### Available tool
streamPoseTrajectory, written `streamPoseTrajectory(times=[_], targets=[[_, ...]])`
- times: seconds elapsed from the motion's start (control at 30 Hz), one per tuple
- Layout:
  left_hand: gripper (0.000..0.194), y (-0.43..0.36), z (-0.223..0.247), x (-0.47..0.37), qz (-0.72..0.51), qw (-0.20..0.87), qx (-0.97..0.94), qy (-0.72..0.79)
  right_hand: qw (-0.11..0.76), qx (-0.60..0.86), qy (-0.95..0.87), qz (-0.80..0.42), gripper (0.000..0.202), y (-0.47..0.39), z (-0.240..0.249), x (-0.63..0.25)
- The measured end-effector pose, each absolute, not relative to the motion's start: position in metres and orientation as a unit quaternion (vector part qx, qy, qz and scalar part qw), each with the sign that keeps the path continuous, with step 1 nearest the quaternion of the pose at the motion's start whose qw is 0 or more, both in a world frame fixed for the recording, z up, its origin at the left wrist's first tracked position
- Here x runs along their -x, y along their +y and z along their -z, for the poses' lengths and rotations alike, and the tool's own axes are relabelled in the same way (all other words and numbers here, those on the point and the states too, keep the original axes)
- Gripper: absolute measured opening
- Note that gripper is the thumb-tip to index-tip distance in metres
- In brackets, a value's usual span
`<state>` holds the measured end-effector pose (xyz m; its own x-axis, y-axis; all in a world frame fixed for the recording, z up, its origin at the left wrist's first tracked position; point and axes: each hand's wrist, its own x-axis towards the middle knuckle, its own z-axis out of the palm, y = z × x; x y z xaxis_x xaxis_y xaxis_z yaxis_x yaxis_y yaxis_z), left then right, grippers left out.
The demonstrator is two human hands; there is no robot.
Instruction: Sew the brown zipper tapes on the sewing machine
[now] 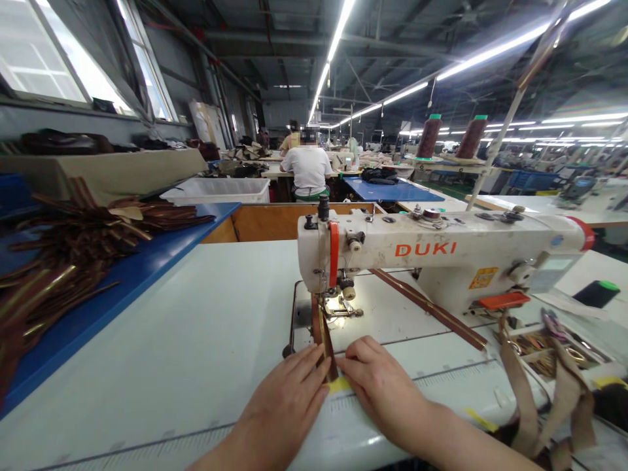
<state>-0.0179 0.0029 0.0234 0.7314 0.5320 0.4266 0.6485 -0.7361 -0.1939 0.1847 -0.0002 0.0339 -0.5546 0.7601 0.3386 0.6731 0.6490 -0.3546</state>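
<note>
A brown zipper strip [318, 320] with a gold line along it runs from under the presser foot [322, 302] of a white sewing machine [363, 245] towards me. My left hand [289, 392] presses its fingertips on the strip's left side, fingers close together, thumb towards the near end. On the right side, my right hand [375, 379] has its fingers curled and pinches the strip's edge. Its near end lies by a yellow tape mark [340, 384] on the table. Another brown strip [432, 307] lies under the machine arm, stretching to the right.
Brown strips [98, 229] are heaped on a blue table [161, 252] at left. At right stand a parts tray [544, 373], beige straps [523, 392] and a dark thread cone [596, 293]. A ruler scale [161, 445] edges the table. A person in white [307, 167] sits ahead.
</note>
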Motion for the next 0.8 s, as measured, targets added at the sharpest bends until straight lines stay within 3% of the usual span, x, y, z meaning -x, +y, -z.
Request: streamPoseTrajectory(times=[0.47,0.8], targets=[[0.036,-0.006,-0.039,0.015,0.213,0.185,0.914,-0.292,0.282,0.408,-0.857,-0.138,0.017,-0.012,-0.033,-0.183],[0.033,-0.004,-0.036,0.022,0.216,0.169,0.921,-0.276,0.246,0.395,-0.88,-0.097,0.015,-0.011,-0.03,-0.183]])
